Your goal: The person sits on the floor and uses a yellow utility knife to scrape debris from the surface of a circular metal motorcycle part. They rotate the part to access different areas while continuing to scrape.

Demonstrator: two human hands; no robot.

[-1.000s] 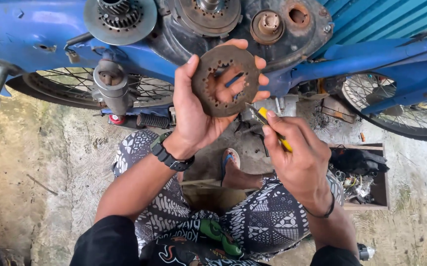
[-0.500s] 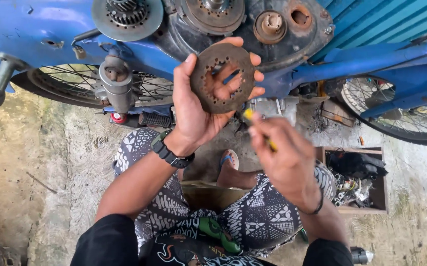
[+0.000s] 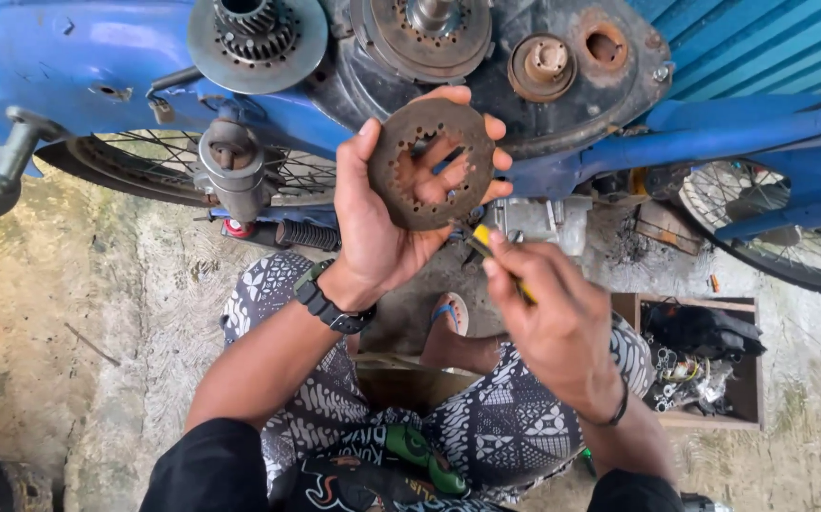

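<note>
My left hand (image 3: pixel 377 223) holds up a rusty round clutch plate (image 3: pixel 429 163) with a toothed centre hole, fingers showing through it. My right hand (image 3: pixel 548 318) grips a small yellow-handled tool (image 3: pixel 486 245) whose tip touches the plate's lower right edge. A black watch sits on my left wrist. Both hands are in front of the open engine case (image 3: pixel 486 57) of a blue motorbike lying on its side.
A round clutch hub (image 3: pixel 257 38) and other engine discs show above. Spoked wheels (image 3: pixel 780 223) lie left and right. A wooden box of small parts (image 3: pixel 700 356) stands at right. My patterned trousers and a sandalled foot (image 3: pixel 448 313) are below, on rough concrete.
My right hand has moved left and up, bringing the tool's tip from below the plate to its lower edge. The left hand holds the plate nearly still.
</note>
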